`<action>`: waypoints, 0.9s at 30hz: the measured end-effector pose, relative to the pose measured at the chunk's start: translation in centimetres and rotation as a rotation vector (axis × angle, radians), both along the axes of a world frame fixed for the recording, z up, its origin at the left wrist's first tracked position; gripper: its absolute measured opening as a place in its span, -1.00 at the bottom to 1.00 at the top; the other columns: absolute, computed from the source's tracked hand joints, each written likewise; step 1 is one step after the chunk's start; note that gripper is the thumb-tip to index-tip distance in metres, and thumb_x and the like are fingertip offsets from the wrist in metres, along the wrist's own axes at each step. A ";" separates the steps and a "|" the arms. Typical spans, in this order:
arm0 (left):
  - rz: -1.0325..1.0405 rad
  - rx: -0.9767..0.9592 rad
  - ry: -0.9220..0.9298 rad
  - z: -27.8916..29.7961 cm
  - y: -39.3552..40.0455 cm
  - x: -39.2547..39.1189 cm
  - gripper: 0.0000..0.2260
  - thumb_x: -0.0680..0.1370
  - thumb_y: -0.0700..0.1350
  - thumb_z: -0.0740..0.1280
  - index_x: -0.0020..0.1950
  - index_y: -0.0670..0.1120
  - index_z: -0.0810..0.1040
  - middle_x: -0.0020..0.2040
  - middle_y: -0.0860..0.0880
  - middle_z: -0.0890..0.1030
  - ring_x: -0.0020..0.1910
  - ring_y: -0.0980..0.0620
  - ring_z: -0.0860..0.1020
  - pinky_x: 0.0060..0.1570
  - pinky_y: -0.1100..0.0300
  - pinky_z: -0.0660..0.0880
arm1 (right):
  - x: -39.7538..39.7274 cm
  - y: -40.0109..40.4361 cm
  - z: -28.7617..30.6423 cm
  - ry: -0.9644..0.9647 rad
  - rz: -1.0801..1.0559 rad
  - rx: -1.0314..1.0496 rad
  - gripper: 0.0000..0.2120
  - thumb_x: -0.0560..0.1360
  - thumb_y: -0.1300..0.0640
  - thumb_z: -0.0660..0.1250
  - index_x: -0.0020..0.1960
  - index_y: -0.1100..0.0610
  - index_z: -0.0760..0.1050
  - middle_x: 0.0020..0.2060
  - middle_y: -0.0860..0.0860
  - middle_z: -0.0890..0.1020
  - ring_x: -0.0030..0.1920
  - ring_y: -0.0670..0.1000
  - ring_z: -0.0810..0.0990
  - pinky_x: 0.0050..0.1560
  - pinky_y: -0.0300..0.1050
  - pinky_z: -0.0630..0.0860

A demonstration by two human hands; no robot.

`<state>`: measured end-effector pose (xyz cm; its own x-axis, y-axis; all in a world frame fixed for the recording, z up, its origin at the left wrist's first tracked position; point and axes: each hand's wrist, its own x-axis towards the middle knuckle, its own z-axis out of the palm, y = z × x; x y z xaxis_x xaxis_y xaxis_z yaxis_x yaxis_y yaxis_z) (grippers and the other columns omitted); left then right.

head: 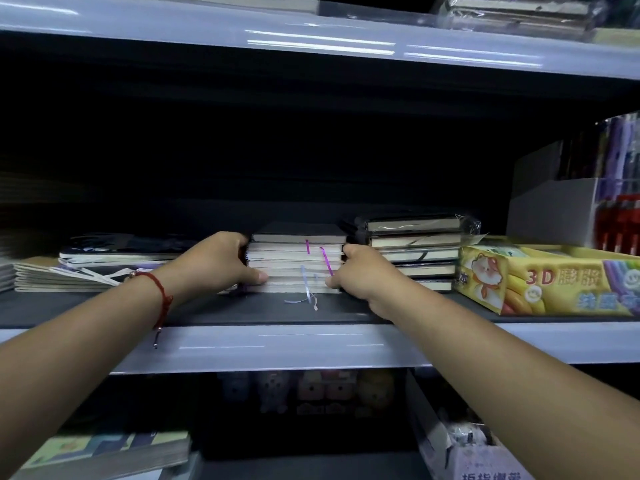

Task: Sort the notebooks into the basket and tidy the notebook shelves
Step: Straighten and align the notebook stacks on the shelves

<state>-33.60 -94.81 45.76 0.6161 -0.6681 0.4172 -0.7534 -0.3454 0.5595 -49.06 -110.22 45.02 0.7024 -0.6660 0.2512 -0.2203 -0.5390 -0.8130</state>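
Note:
A stack of several dark-covered notebooks (294, 261) with purple and pale ribbon markers lies on the middle shelf (277, 344). My left hand (221, 263) grips the stack's left side, thumb on its front near the bottom. My right hand (356, 271) grips the stack's right side, fingers curled round its edge. A second stack of dark notebooks (415, 251), partly in clear wrap, sits touching on the right. Flat thin notebooks (86, 271) lie in a low pile to the left. No basket is in view.
A yellow box printed with "3D" (547, 282) sits at the shelf's right, with a grey pen display box (561, 209) behind it. The upper shelf (311, 39) hangs close above. Below are small plush-like toys (311, 393) and more notebooks (114, 452).

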 end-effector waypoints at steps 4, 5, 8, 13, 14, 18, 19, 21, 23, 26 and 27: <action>0.034 -0.059 0.038 -0.5 -1.0 0.0 -0.78 0.39 -0.15 0.59 -0.05 -0.08 0.61 -0.19 -0.04 0.71 -0.19 -0.05 0.68 -0.17 0.15 0.56 | 0.2 0.3 0.0 0.113 -0.129 -0.291 -0.86 0.48 0.34 0.19 -0.17 0.13 0.34 -0.17 0.07 0.49 -0.16 0.13 0.46 -0.42 -0.14 0.24; 0.029 -0.080 0.062 -0.8 -1.1 0.0 -0.77 0.39 -0.17 0.59 -0.05 -0.09 0.61 -0.18 -0.05 0.71 -0.16 -0.07 0.69 -0.13 0.12 0.58 | 0.1 0.3 0.0 0.120 -0.136 -0.312 -0.88 0.49 0.35 0.16 -0.13 0.15 0.35 -0.14 0.09 0.49 -0.16 0.14 0.46 -0.43 -0.14 0.23; 0.003 -0.125 0.104 -1.1 -1.2 0.2 -0.78 0.38 -0.19 0.60 -0.07 -0.12 0.62 -0.18 -0.06 0.73 -0.10 -0.10 0.70 0.01 0.01 0.59 | 0.1 0.3 -0.1 0.101 -0.122 -0.293 -0.89 0.52 0.32 0.12 0.00 0.17 0.36 -0.08 0.09 0.48 -0.21 0.08 0.44 -0.42 -0.13 0.23; 0.031 -0.084 0.032 -1.0 -1.2 0.3 -0.77 0.37 -0.12 0.60 -0.06 -0.10 0.63 -0.18 -0.02 0.72 -0.12 -0.05 0.69 0.03 0.01 0.60 | 0.1 0.2 -0.4 0.011 -0.078 -0.218 -0.89 0.59 0.15 0.16 0.04 0.17 0.40 -0.04 0.07 0.53 -0.16 0.06 0.46 -0.37 -0.13 0.24; 0.041 -0.081 0.011 -1.0 -1.2 0.1 -0.77 0.38 -0.12 0.59 -0.04 -0.10 0.63 -0.17 -0.02 0.72 -0.12 -0.04 0.69 0.04 0.02 0.60 | 0.0 0.3 -0.4 0.004 -0.072 -0.217 -0.89 0.59 0.12 0.17 0.03 0.16 0.39 -0.07 0.05 0.52 -0.17 0.05 0.45 -0.37 -0.13 0.24; 0.088 -0.050 -0.054 -1.0 -1.2 -0.3 -0.77 0.42 -0.09 0.55 0.01 -0.07 0.60 -0.11 -0.01 0.69 -0.08 -0.02 0.65 -0.03 0.14 0.52 | -1.1 1.1 -0.6 0.018 -0.101 -0.283 -0.84 0.53 0.10 0.22 0.04 0.16 0.35 -0.22 -0.02 0.46 -0.26 0.00 0.42 -0.40 -0.12 0.23; 0.090 -0.043 -0.067 -1.0 -1.2 -0.4 -0.75 0.42 -0.07 0.55 0.03 -0.06 0.58 -0.07 -0.01 0.68 -0.07 -0.01 0.64 -0.04 0.14 0.51 | -1.3 1.3 -0.9 0.016 -0.116 -0.327 -0.76 0.52 0.10 0.22 0.14 0.17 0.35 -0.24 -0.02 0.45 -0.26 0.02 0.43 -0.41 -0.11 0.23; 0.071 -0.057 -0.112 -1.2 -1.1 -0.4 -0.59 0.44 0.03 0.53 0.24 0.03 0.52 0.09 0.06 0.63 0.04 0.02 0.60 0.04 0.14 0.49 | -1.7 1.3 -1.5 0.006 -0.151 -0.443 -0.47 0.54 0.09 0.20 0.47 0.14 0.19 -0.20 0.01 0.51 -0.17 0.09 0.51 -0.37 -0.08 0.28; 0.065 -0.096 -0.154 -1.4 -1.2 -0.7 -0.44 0.50 0.16 0.43 0.47 0.08 0.39 0.06 0.06 0.60 0.06 0.01 0.58 -0.02 0.17 0.44 | -1.6 1.0 -1.9 -0.001 -0.142 -0.503 -0.37 0.56 0.05 0.19 0.57 0.09 0.05 -0.09 0.07 0.56 -0.06 0.14 0.55 -0.26 -0.07 0.35; 0.107 -0.202 -0.119 -1.2 -1.9 -0.5 -0.68 0.60 0.19 0.26 0.02 -0.06 0.56 -0.28 -0.04 0.62 -0.26 -0.08 0.58 -0.29 0.14 0.43 | -1.3 0.6 -2.2 -0.011 -0.101 -0.497 -0.45 0.55 0.03 0.20 0.50 0.10 0.16 -0.12 0.03 0.52 -0.11 0.11 0.52 -0.27 -0.05 0.36; 0.114 -0.229 -0.084 -1.2 -2.0 -0.2 -0.68 0.61 0.16 0.25 -0.08 -0.09 0.54 -0.33 -0.06 0.59 -0.30 -0.11 0.58 -0.30 0.10 0.49 | -1.4 0.5 -2.1 -0.021 -0.096 -0.495 -0.47 0.55 0.02 0.21 0.47 0.09 0.19 -0.13 0.01 0.52 -0.13 0.10 0.51 -0.29 -0.04 0.38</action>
<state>-33.77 -96.76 44.53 0.6391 -0.4787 0.6020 -0.7637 -0.3026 0.5702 -50.44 -109.70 42.94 0.6351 -0.5247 0.5669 -0.2740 -0.8392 -0.4698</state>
